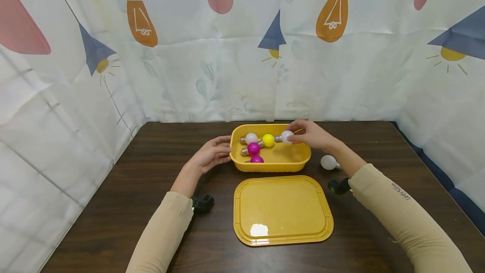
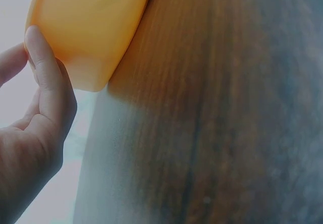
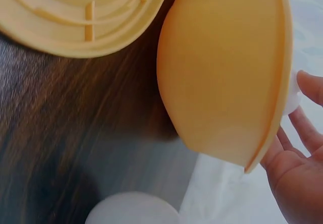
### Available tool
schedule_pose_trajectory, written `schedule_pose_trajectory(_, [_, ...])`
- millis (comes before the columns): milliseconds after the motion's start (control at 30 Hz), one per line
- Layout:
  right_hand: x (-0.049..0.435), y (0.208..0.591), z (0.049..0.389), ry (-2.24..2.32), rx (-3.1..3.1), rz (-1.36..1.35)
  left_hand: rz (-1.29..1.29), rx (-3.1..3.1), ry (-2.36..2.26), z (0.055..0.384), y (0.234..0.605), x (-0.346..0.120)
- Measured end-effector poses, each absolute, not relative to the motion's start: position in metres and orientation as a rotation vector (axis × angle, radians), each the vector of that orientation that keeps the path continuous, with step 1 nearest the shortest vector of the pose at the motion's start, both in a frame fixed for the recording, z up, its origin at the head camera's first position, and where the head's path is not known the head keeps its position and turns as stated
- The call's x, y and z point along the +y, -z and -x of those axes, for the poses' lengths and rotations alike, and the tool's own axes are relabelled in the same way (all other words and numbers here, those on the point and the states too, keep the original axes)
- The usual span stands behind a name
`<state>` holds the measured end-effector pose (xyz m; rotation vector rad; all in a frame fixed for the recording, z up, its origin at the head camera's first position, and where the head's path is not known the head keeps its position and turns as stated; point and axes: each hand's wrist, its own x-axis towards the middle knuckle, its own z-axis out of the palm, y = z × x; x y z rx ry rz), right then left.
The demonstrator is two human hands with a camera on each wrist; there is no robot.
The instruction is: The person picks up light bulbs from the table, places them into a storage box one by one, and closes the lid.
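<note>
A white light bulb [image 1: 286, 137] with a silver screw base is pinched between the thumb and fingers of my right hand [image 1: 311, 135], over the right part of a yellow plastic container [image 1: 280, 167]. Its base points left. Inside the container lie another white bulb [image 1: 251, 138], a yellow bulb [image 1: 268, 140] and two magenta bulbs [image 1: 254, 148], one partly hidden by the front wall. My left hand [image 1: 210, 154] touches the container's left end near the rim with extended fingers, as the left wrist view shows up close.
One more white bulb [image 1: 329, 162] lies on the dark wooden table [image 1: 151, 188], right of the container and beside the right forearm. A yellow lid [image 1: 282, 210] rests flat in front of the container. Behind the table hangs a printed white curtain [image 1: 242, 75].
</note>
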<state>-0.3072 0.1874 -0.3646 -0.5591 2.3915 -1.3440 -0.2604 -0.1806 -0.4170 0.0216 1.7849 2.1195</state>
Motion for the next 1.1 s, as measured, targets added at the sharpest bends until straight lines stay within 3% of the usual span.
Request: schedule_pose_trajectory(1100, [0.156,0.379,0.308,1.341,2.306,0.680,-0.026,1.782,-2.120,0.260,0.416,-0.180])
